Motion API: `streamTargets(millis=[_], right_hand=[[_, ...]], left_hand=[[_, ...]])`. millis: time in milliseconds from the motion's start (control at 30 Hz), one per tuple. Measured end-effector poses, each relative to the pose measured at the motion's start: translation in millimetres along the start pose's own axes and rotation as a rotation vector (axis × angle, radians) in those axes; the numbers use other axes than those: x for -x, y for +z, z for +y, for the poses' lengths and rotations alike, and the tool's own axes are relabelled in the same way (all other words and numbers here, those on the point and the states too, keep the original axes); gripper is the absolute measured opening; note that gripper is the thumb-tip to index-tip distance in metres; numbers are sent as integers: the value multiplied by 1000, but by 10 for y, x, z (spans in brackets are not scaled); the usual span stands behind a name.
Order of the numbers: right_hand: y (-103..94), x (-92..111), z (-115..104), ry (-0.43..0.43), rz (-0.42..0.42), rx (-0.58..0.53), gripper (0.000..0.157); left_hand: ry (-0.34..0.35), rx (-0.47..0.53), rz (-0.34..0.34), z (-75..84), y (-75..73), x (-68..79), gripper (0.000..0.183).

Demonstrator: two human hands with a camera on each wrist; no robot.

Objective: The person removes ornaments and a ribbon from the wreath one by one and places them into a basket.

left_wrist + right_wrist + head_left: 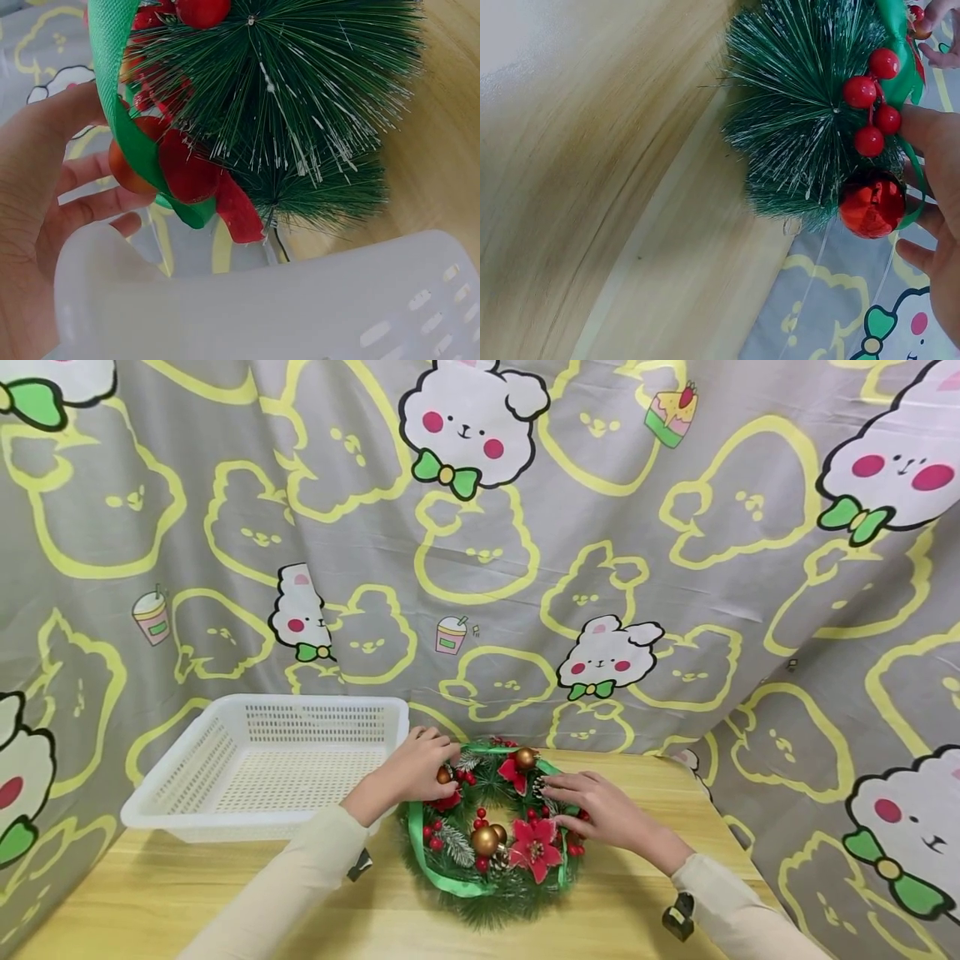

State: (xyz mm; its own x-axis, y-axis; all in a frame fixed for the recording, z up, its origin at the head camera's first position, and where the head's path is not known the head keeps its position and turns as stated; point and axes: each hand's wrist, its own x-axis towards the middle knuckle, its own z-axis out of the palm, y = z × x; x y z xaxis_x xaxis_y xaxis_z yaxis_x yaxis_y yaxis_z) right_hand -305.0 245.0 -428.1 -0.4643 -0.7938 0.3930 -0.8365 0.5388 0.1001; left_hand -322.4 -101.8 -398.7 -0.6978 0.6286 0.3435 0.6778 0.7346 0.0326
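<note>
A green Christmas wreath [489, 893] lies on the table, decked with red berries, baubles, pine cones, red flowers and a green ribbon [450, 883]. At its upper left, my left hand [422, 767] curls thumb and fingers around a bauble [127, 169] and a red flower. The left wrist view shows the ribbon looping past that thumb. Over on the right side, my right hand [600, 806] rests on the wreath with fingers spread and fairly straight. In the right wrist view, its fingers reach behind the ribbon, beside a shiny red bauble [872, 206] and berries [860, 91].
A white perforated plastic basket [262, 818] stands left of the wreath, its rim [247, 285] close to my left hand. The wooden table [652, 918] meets a patterned grey curtain [487, 568] at the back and right.
</note>
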Motion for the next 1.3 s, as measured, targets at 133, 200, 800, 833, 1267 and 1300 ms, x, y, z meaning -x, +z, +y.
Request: streamTargets(millis=[133,200,800,833,1267,1300], right_hand=[[-1,-12,24,7,13,-67,43],[1,-17,39,10,13,-97,41],[-28,-36,44,6,7,-110,39],[-27,-36,46,7,3,-110,39],[-74,-53,39,79,-41,-136,37],[-78,-60,44,85,-44,-137,37]], left_hand=[[8,-7,-9,7,-24,-2,24],[9,-8,-15,6,-25,-4,22],[9,-29,-95,-12,-69,-8,26],[7,-26,-96,-12,-64,-6,25],[9,-8,-66,-14,-28,-18,22],[10,-8,-65,-17,-27,-20,21]])
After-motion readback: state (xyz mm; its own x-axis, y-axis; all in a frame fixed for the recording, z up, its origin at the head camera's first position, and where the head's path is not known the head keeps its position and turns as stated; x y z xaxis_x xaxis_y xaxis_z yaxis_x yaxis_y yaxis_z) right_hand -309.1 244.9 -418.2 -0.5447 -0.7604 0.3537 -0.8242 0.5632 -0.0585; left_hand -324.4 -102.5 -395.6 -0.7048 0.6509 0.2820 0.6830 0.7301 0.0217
